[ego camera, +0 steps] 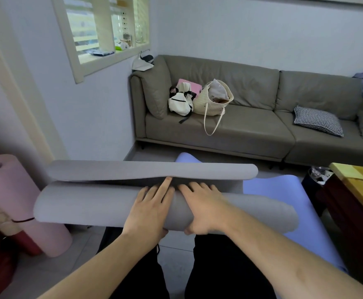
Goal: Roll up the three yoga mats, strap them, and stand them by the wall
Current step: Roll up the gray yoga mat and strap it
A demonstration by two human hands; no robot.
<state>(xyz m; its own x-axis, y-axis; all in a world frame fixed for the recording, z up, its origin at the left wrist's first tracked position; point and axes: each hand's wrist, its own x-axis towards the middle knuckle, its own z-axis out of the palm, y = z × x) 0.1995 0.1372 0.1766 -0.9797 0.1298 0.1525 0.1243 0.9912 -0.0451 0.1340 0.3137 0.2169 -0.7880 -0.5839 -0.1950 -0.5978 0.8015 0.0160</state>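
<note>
grey mat (103, 207): mostly rolled and sat crosswise right in front of the person's knees, with the last flap (150, 171) loose and curling up on the roll's far side. Looked like soft foam, light but bulky, the springy kind that wants to unroll the second you ease off.

left hand (149, 209): lay on top of the roll near its middle, fingers mostly straight and spread, index finger reaching over to the flap's edge, thumb tucked under the near side. More pressing than grabbing.

right hand (203, 209): just beside the left on the roll, fingers curved over the top and thumb hooked underneath, so it had a proper hold on the roll.

where I'd grab it: both hands were bunched at the middle, and the roll's ends looked free to loosen or telescope. I'd guess spreading the hands wider works better for the last turn. The surface looked matte and grippy, so slipping shouldn't be an issue.

purple mat (271, 190): flat on the floor, under and to the right of the roll, not rolled yet.

pink mat (14, 203): left of the roll, already rolled, with a dark strap (23, 220) round it, and it looked to be leaning near the wall.

sofa (251, 126): behind the roll, bags on it.
</note>
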